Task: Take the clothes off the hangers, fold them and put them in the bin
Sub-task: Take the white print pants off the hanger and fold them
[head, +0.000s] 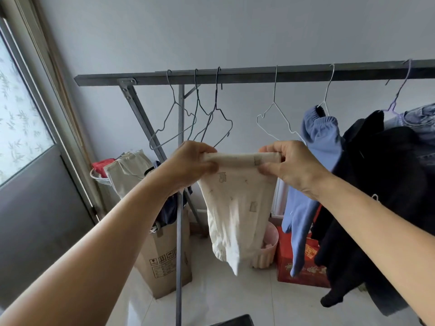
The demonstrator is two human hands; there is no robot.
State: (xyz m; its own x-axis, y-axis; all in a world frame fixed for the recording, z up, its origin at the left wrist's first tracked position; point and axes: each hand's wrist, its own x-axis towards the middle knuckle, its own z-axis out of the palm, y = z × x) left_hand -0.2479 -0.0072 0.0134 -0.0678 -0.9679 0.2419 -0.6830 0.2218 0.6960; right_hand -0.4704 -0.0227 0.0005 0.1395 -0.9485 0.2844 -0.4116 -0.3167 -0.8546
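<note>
I see my left hand and right hand each pinching an end of the cream trousers' waistband, held up before the rack. Below, glossy pale floor tiles; beyond, bare hangers, a cardboard box, grey wall.

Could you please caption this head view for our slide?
Both hands, left and right, hold cream trousers by the waistband below bare hangers.
</note>
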